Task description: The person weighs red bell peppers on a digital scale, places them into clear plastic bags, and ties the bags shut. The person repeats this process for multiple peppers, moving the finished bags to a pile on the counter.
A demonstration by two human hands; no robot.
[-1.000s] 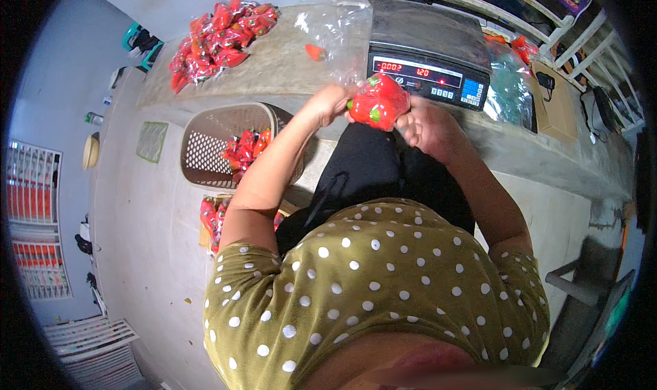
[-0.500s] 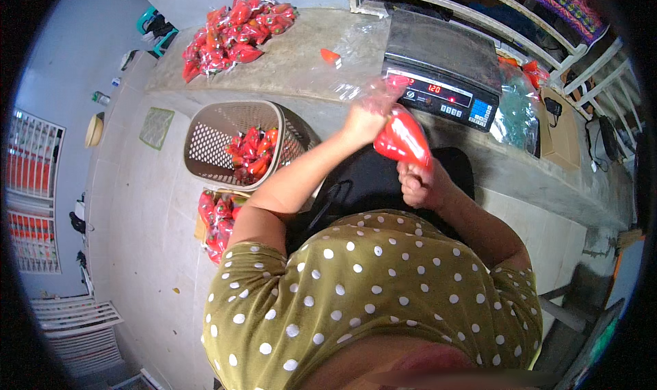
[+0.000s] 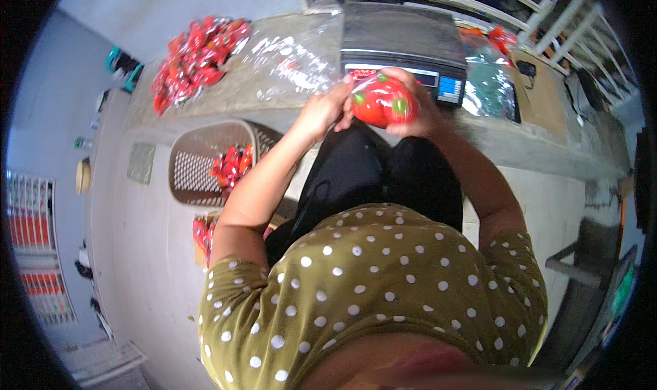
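A clear plastic bag of red peppers (image 3: 384, 104) with green stem ends is held up in front of the scale. My right hand (image 3: 423, 116) wraps round its right side, fingers over the top and below. At the bag's left edge, my left hand (image 3: 328, 111) is closed, its fingertips against the plastic; what exactly they pinch is blurred. Just behind the hands stands a black digital scale (image 3: 404, 31) with a lit red display, partly covered by my right hand and the bag.
Bagged red peppers (image 3: 198, 58) are heaped on the concrete ledge (image 3: 267, 102). Beside them lies loose clear plastic (image 3: 291, 65). A brown perforated basket (image 3: 179, 150) on the floor holds more peppers. Further bags (image 3: 203, 232) lie near my left arm. A cardboard piece (image 3: 544, 106) rests right of the scale.
The bag has turned so the stem ends face me. My right hand has moved from its lower tip to its right side, and my left from its gathered top to its left edge.
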